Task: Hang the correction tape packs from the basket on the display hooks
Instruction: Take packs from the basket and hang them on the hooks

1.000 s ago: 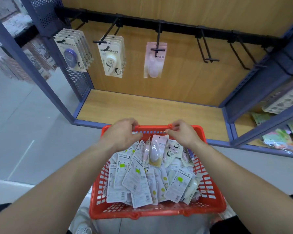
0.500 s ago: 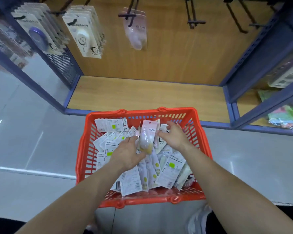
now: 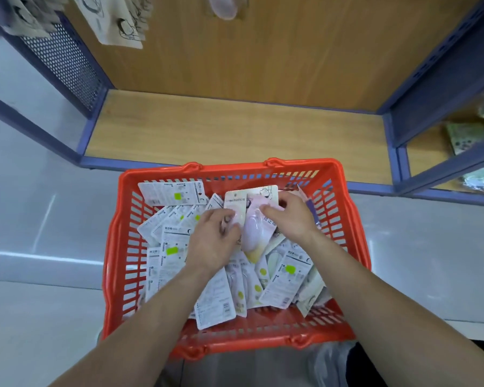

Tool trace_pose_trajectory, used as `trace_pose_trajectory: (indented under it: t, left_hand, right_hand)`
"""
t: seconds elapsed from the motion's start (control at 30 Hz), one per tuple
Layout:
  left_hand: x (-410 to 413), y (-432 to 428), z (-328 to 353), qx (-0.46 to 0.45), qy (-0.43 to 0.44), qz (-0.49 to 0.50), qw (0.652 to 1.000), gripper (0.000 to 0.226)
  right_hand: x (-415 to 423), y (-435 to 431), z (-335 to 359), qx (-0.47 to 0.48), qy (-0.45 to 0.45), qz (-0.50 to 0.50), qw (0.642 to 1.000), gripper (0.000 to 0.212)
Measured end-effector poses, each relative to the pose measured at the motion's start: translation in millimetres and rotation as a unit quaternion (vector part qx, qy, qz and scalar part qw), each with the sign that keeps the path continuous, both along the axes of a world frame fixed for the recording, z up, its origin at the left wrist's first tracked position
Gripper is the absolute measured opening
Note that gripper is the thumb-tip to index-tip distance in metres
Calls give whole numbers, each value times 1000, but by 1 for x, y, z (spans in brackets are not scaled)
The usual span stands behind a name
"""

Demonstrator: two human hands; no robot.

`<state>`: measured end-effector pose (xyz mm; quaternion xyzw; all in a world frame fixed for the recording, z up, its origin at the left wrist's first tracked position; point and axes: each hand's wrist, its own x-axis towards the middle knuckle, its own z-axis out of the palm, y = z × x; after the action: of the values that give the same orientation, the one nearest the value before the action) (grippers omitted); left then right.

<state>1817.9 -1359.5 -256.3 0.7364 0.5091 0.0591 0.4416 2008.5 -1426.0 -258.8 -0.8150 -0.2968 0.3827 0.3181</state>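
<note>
An orange basket (image 3: 115, 247) stands on the floor, filled with several correction tape packs (image 3: 284, 283), most lying back side up. Both my hands are inside it. My left hand (image 3: 213, 241) grips a cream pack (image 3: 235, 203) with its fingers curled on the front. Right beside it, my right hand (image 3: 291, 219) pinches a pink pack (image 3: 256, 233) with a purple-and-yellow tape unit. Hung packs (image 3: 118, 23) show only by their lower ends at the top left, and a pink hung pack (image 3: 224, 8) at the top middle. The hooks are out of view.
The wooden shelf floor (image 3: 235, 135) with a blue frame lies just beyond the basket. A perforated blue side panel (image 3: 65, 62) stands at the left. At the right, a neighbouring shelf holds green items (image 3: 470, 138). Grey floor surrounds the basket.
My hands left the basket's far rim and went down into the packs. The left hand took a cream pack and the right a pink one. The view tilted down, hiding the hooks.
</note>
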Motion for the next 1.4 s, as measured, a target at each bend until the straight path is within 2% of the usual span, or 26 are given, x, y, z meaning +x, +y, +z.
trace_pose_trajectory:
  t: [0.03, 0.1, 0.17, 0.23, 0.3, 0.37, 0.43, 0.5, 0.63, 0.7, 0.73, 0.77, 0.83, 0.93, 1.07, 1.2, 1.3, 1.4]
  left_hand:
    - [-1, -1, -1, 5, -15, 4, 1000, 12]
    - [0, -2, -4, -11, -42, 29, 999, 11]
    - [3, -5, -2, -66, -59, 58, 994, 28]
    - [7, -10, 2, -132, -80, 61, 986, 57]
    - [12, -14, 6, -158, -86, 48, 983, 78]
    - [16, -16, 8, -146, -66, 33, 987, 71]
    - [20, -20, 10, -121, -39, 13, 992, 56]
    - [24, -25, 10, -110, -34, 0, 993, 57]
    - [33, -29, 14, -113, -27, -9, 993, 61]
    - [37, -32, 15, -125, -15, -7, 992, 61]
    - [39, -33, 16, -135, -12, -6, 991, 59]
    - [39, -35, 16, -145, -12, -3, 989, 56]
    - [36, -34, 16, -159, -21, 1, 987, 52]
    - [26, -23, 16, -168, -41, 45, 984, 49]
    - [15, -9, 12, -183, -70, 93, 976, 42]
    - [9, -6, 7, -205, -108, 149, 961, 52]
    - [2, 0, 4, -201, -128, 165, 957, 66]
    - [-2, 7, 0, -206, -144, 160, 955, 74]
  right_hand:
    - [1, -5, -2, 8, 3, -1, 1000, 7]
    - [3, -11, -3, 16, 12, -9, 1000, 10]
    - [2, -14, -2, 22, 21, -17, 999, 14]
    - [1, -17, -4, 35, 25, -31, 999, 17]
    - [-1, -22, -5, 53, 29, -46, 997, 14]
    - [-4, -24, -5, 54, 16, -64, 996, 10]
    - [-5, -23, -4, 49, 12, -72, 996, 15]
    - [-7, -24, -1, 42, 23, -74, 996, 26]
    - [-2, -24, 11, 45, 158, -125, 978, 16]
    - [4, -23, 12, 25, 190, -145, 971, 31]
    - [7, -22, 14, 17, 186, -137, 973, 38]
    - [10, -20, 15, 10, 171, -114, 979, 35]
    - [14, -17, 18, 1, 132, -80, 988, 17]
    - [20, -14, 20, 17, 126, -105, 986, 21]
    - [25, -13, 18, -7, 116, -101, 988, 8]
    - [23, 8, 17, 1, 74, -58, 996, 26]
    - [18, 27, 17, -5, 99, -44, 994, 40]
    - [11, 32, 11, -27, 54, -3, 998, 40]
